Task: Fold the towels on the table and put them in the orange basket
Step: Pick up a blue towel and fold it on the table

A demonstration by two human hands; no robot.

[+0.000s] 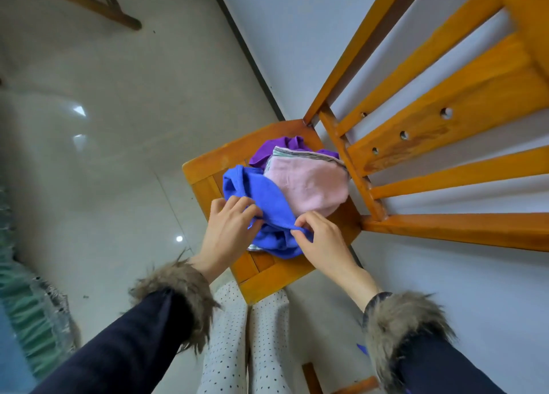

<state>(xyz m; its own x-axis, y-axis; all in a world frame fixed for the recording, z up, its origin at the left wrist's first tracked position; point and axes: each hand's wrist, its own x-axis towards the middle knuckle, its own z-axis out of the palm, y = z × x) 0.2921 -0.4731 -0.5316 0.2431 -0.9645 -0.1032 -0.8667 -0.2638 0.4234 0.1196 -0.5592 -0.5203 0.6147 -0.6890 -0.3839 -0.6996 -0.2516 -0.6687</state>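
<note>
A crumpled blue towel (267, 197) lies at the near side of a small pile on a wooden chair seat (208, 168). Behind it sit a pink towel (312, 186) with a striped edge and a purple towel (279, 145). My left hand (231, 230) pinches the blue towel's edge on its left side. My right hand (320, 239) pinches the same towel's hem on its right. No orange basket is in view.
The chair's slatted orange backrest (445, 132) rises at the right against a white wall. Glossy grey floor tiles (89, 156) spread to the left. A green cloth bundle (26, 319) lies at the left edge. My legs stand just below the seat.
</note>
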